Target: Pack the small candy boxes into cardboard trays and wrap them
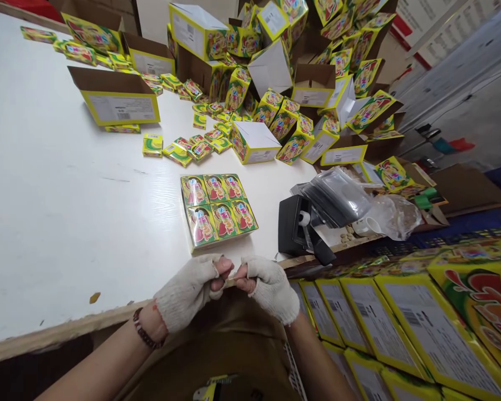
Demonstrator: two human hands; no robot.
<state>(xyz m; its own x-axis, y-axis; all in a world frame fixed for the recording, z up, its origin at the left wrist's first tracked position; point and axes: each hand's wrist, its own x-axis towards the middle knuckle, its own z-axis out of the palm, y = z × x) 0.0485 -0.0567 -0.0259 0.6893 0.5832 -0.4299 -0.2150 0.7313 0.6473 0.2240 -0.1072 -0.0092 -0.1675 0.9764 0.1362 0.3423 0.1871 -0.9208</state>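
Observation:
My left hand [196,289] and my right hand [267,284], both in white fingerless knit gloves, meet at the table's front edge. Thumb and fingers are pinched together on each, the fingertips almost touching. Whatever they may hold between them is too small to make out. Just beyond lies a neat block of small yellow-green packs [219,211], several packs in two rows, with a shiny wrapped look. To the right of the block stands a black tape dispenser [292,225] with a white roll core.
Loose small packs [200,147] and open display cartons [121,106] spread over the far side of the white table [67,223]. Clear plastic sheets [338,195] lie beyond the dispenser. Filled cartons [417,323] stand in rows at the lower right. A heap of cartons rises at the back.

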